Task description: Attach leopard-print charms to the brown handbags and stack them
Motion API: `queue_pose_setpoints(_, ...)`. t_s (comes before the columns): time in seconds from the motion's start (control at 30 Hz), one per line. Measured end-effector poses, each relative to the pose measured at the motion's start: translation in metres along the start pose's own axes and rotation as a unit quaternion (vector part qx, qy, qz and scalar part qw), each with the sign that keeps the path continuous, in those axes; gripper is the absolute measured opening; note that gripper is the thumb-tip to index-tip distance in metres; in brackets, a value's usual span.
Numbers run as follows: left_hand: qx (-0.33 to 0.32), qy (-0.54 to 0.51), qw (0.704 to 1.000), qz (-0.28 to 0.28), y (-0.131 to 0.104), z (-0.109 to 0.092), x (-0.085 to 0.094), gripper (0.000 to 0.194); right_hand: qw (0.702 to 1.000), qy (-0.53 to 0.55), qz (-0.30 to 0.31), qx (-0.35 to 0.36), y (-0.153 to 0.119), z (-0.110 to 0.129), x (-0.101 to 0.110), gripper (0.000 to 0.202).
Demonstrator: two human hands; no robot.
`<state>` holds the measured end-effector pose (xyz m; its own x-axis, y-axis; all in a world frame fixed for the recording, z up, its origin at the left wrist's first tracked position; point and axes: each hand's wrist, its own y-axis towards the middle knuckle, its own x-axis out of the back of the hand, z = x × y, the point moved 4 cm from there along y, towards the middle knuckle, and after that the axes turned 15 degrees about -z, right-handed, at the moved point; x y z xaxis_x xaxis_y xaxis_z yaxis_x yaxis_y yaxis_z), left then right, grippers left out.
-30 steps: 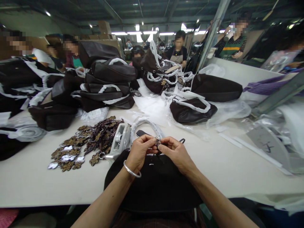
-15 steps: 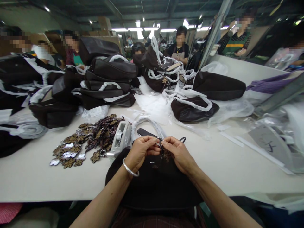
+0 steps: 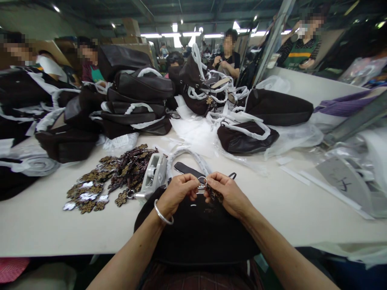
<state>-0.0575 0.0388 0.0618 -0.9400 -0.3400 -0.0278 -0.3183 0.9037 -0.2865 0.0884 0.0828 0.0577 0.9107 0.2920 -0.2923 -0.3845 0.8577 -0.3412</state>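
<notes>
Charm (image 3: 215, 194) slants down-right from ring (image 3: 202, 181), pinched by both hands.

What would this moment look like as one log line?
left hand: pinches metal ring | right hand: holds patterned charm | under: dark bag | beside: charm pile

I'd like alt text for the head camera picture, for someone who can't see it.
Two bare hands, the left hand and the right hand, pinch a metal ring with a patterned charm over a dark bag on a white table. A pile of charms lies left; more bags and seated people beyond.
</notes>
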Motion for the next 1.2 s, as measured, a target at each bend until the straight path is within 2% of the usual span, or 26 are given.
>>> queue_pose_setpoints(0.13, -0.015, 0.008, 1.0, 0.02, 0.001, -0.001, -0.002, 0.017, 0.998, -0.036, 0.041, 0.012, 0.001, 0.003, 0.001, 0.03)
queue_pose_setpoints(0.3, -0.023, 0.06, 0.994, 0.087, -0.002, 0.0, -0.004, 0.023, 0.992, -0.108, 0.048, 0.039, 0.003, 0.012, 0.006, 0.028)
queue_pose_setpoints(0.43, -0.012, 0.05, 0.99, 0.134, -0.005, 0.0, -0.006, 0.026, 0.993, -0.082, 0.074, -0.033, 0.016, 0.008, 0.003, 0.033)
queue_pose_setpoints(0.53, 0.033, -0.015, 0.985, 0.17, -0.006, 0.004, -0.009, 0.023, 0.995, -0.054, 0.052, -0.061, 0.03, 0.001, 0.001, 0.037)
queue_pose_setpoints(0.6, 0.063, -0.073, 0.98, 0.174, -0.004, 0.007, -0.009, 0.024, 0.999, -0.04, -0.006, -0.004, 0.037, 0.002, 0.006, 0.036)
queue_pose_setpoints(0.67, 0.093, -0.129, 0.973, 0.169, -0.001, 0.012, -0.007, 0.025, 0.992, -0.048, -0.072, 0.091, 0.036, 0.01, 0.015, 0.031)
queue_pose_setpoints(0.73, 0.123, -0.173, 0.962, 0.172, 0.002, 0.016, -0.005, 0.027, 0.978, -0.09, -0.092, 0.164, 0.027, 0.02, 0.02, 0.025)
queue_pose_setpoints(0.87, 0.181, -0.218, 0.937, 0.205, 0.002, 0.021, -0.008, 0.026, 0.939, -0.207, -0.002, 0.274, 0.004, 0.035, 0.008, 0.017)
queue_pose_setpoints(0.93, 0.206, -0.229, 0.925, 0.221, -0.001, 0.021, -0.013, 0.021, 0.917, -0.233, 0.031, 0.322, -0.002, 0.037, -0.002, 0.016)
queue_pose_setpoints(1.03, 0.22, -0.232, 0.917, 0.237, -0.005, 0.023, -0.019, 0.017, 0.913, -0.233, 0.052, 0.33, -0.001, 0.033, -0.01, 0.011)
queue_pose_setpoints(1.1, 0.193, -0.18, 0.94, 0.216, -0.006, 0.024, -0.019, 0.02, 0.917, -0.239, 0.047, 0.316, 0.002, 0.029, -0.009, 0.01)
queue_pose_setpoints(1.13, 0.158, -0.128, 0.962, 0.182, -0.005, 0.025, -0.017, 0.023, 0.919, -0.247, 0.034, 0.305, 0.004, 0.028, -0.006, 0.01)
queue_pose_setpoints(1.2, 0.047, -0.005, 0.997, 0.069, -0.002, 0.019, -0.008, 0.029, 0.92, -0.275, -0.005, 0.279, 0.006, 0.027, 0.0, 0.012)
